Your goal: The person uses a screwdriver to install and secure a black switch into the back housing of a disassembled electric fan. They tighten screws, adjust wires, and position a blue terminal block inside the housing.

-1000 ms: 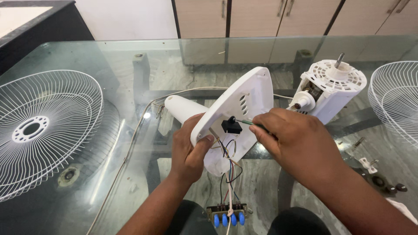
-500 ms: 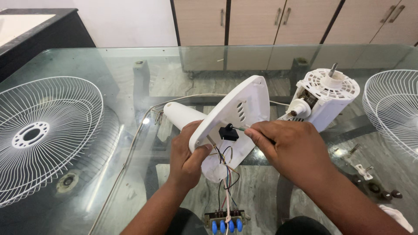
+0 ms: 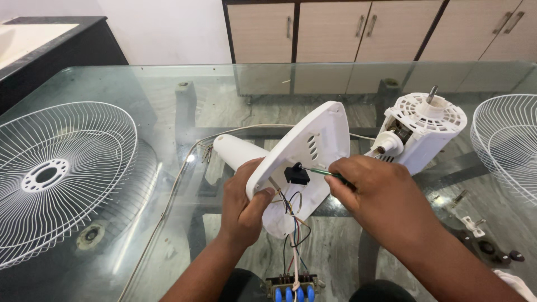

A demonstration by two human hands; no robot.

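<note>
Currently, my left hand [image 3: 241, 208] clamps the tilted white fan base [image 3: 305, 162]; my right hand [image 3: 376, 193] pinches a screwdriver [image 3: 320, 173] at its black component [image 3: 296, 175]; wiring loose, grilles detached, reassembly remains.

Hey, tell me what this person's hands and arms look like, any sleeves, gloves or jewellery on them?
Both are bare. The left hand and right hand have no gloves, and no rings or watch show. Both forearms are uncovered as far as the frame's bottom edge, with no sleeve in view. Fingernails are short and unpainted.
</note>
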